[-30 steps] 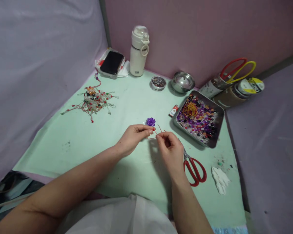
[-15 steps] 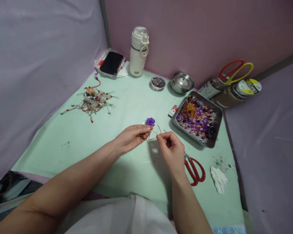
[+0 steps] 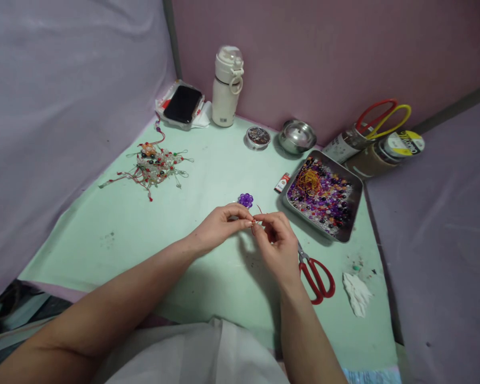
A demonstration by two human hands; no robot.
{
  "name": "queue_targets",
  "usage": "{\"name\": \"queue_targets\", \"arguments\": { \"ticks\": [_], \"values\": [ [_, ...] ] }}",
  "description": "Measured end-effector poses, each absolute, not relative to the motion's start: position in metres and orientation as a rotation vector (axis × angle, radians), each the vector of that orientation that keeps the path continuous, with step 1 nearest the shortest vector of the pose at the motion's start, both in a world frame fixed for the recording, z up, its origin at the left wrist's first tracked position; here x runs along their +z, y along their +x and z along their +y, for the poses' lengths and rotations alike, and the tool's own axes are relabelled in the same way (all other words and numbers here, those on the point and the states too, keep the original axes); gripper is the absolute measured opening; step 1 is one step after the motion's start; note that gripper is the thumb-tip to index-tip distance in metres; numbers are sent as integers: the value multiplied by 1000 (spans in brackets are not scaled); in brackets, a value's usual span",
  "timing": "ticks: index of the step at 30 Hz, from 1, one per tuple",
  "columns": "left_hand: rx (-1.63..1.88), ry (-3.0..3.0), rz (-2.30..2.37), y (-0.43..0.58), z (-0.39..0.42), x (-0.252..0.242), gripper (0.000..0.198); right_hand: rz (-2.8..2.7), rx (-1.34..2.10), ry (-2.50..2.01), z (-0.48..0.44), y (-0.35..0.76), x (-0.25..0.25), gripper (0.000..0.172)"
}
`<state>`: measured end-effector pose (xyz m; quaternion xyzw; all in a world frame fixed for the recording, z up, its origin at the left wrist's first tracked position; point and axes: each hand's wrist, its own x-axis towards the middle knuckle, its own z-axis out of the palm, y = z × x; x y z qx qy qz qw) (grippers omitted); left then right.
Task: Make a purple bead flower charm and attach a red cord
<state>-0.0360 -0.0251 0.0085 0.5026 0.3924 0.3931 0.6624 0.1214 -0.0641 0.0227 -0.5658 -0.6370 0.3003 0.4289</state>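
My left hand (image 3: 224,225) pinches a thin red cord (image 3: 259,209) between thumb and fingertips. Close against it, my right hand (image 3: 277,240) is also closed on the cord, so the fingertips of both hands nearly meet. A loose end of the cord sticks up above the right fingers; the part between the fingertips is mostly hidden. Just beyond the left fingers lies a purple flower-shaped bead cluster (image 3: 246,200) on the pale green table cover (image 3: 220,170). Red-handled scissors (image 3: 318,277) rest partly behind my right hand.
A metal tray of mixed beads (image 3: 324,197) stands at right, with a small red-and-white box (image 3: 282,183) beside it. Behind are a steel bowl (image 3: 297,137), a round tin (image 3: 258,138), a white bottle (image 3: 226,88) and jars (image 3: 378,154). Beaded strings (image 3: 156,164) lie left; crumpled tissue (image 3: 357,294) lies right.
My right hand has moved slightly up and left to meet the left fingertips. The stretch of cord between the hands has become shorter. The left fingers have shifted their pinch.
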Motion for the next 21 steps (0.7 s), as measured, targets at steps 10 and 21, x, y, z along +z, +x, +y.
{"name": "queue_targets", "arguments": {
  "ticks": [10, 21],
  "values": [
    [897, 1194, 1019, -35, -26, 11, 12, -1599, 699, -1441, -63, 122, 21, 8],
    [915, 1174, 1101, -38, -23, 10, 17, -1552, 588, -1405, -65, 123, 20, 8]
  ]
}}
